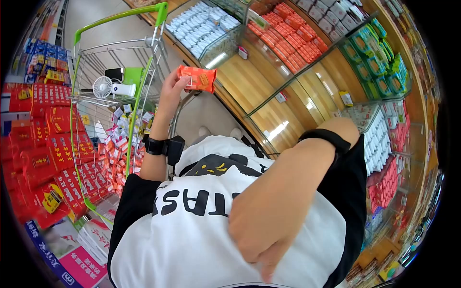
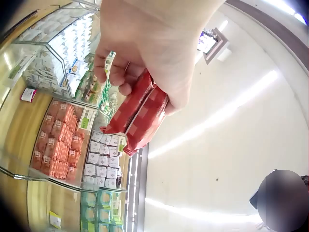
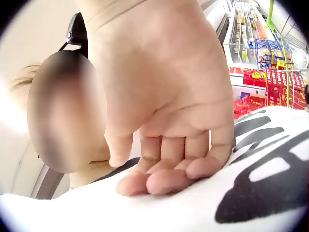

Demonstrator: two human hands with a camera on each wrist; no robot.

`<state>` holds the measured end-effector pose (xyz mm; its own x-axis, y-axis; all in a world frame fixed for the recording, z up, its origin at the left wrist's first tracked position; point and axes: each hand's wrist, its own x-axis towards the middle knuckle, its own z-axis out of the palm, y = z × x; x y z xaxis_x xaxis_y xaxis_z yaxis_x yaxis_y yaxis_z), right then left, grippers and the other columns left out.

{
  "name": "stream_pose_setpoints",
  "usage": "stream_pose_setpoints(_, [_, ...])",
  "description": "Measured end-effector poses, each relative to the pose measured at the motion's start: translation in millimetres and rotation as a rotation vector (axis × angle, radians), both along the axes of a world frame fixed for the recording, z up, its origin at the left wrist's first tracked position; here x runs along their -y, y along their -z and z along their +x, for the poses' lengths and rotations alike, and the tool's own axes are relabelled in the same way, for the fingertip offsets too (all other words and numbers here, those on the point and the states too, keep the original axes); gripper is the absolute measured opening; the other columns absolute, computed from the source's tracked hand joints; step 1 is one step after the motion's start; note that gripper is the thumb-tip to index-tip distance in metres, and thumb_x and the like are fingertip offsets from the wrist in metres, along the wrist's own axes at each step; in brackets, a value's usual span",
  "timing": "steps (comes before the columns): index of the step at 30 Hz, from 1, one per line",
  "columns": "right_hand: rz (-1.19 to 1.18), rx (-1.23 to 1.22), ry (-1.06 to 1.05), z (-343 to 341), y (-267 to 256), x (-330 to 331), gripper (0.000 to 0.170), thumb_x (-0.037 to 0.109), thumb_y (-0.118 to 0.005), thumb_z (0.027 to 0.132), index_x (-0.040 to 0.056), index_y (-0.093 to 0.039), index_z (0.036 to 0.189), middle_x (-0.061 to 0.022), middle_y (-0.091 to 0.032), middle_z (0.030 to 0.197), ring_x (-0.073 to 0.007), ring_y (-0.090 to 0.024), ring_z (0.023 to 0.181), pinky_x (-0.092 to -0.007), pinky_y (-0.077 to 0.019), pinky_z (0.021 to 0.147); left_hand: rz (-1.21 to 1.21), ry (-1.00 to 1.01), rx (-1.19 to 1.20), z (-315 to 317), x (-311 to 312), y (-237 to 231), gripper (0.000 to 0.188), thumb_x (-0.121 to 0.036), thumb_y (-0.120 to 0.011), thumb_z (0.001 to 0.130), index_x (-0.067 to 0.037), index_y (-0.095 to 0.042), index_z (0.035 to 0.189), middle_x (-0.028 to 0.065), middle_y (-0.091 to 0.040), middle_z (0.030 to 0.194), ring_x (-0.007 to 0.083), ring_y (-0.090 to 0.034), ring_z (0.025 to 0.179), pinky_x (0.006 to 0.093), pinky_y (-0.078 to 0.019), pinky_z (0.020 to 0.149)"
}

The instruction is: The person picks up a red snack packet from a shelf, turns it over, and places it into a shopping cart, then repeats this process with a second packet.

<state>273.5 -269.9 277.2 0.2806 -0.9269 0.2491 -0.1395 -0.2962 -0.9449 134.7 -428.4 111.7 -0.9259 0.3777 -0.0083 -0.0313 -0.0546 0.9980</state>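
Smooth wooden shelving (image 1: 241, 77); left hand (image 1: 172, 91) pinches shiny red packet (image 1: 200, 80); right hand (image 1: 263, 223) empty, fingers (image 3: 168, 181) loosely bent.

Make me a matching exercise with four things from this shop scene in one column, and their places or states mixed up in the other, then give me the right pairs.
Things
1. Small fan
2. Red-orange packet
3. Right hand
4. Shopping cart

Places and states
A. Held by the left hand
B. Green-handled, with many small packets inside
C. White, in the upper part of the cart
D. In front of the white shirt, fingers loosely curled, holding nothing

Right pairs: 1-C, 2-A, 3-D, 4-B
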Motion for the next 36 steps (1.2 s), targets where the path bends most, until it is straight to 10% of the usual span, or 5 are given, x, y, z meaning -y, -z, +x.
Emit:
stream_pose_setpoints(21, [0.105, 0.521, 0.248, -90.7, -0.6, 93.0, 0.055, 0.047, -0.029, 0.088, -0.0011, -0.055, 0.084, -0.0077, -0.055, 0.069, -0.0167, -0.053, 0.068, -0.0303, -0.0429, 0.066, 0.037, -0.195, 0.01, -18.5, 99.6, 3.9, 0.028, -0.02, -0.047, 0.08, 0.001, -0.051, 0.1, -0.0005, -0.052, 0.078, 0.0056, -0.045, 0.069, 0.0193, -0.0353, 0.061])
stream_pose_setpoints(28, [0.199, 0.146, -0.251, -59.9, -11.8, 113.4, 0.061, 0.049, -0.024, 0.087, -0.0025, -0.055, 0.075, -0.0108, -0.053, 0.062, -0.0229, -0.053, 0.06, -0.0342, -0.0437, 0.061, 0.048, -0.239, 0.019, -19.4, 105.8, 3.2, 0.028, -0.019, -0.046, 0.08, 0.001, -0.051, 0.101, -0.0005, -0.051, 0.08, 0.0056, -0.045, 0.07, 0.0195, -0.0358, 0.062])
stream_pose_setpoints(36, [0.205, 0.056, -0.053, -69.3, -24.6, 140.7, 0.063, 0.048, -0.022, 0.088, -0.0044, -0.054, 0.074, -0.0132, -0.053, 0.062, -0.0269, -0.052, 0.061, -0.0347, -0.0432, 0.062, 0.057, -0.199, 0.017, -22.4, 110.8, 7.7, 0.028, -0.019, -0.047, 0.081, 0.001, -0.051, 0.101, -0.0007, -0.051, 0.08, 0.0053, -0.045, 0.07, 0.0193, -0.0355, 0.062])
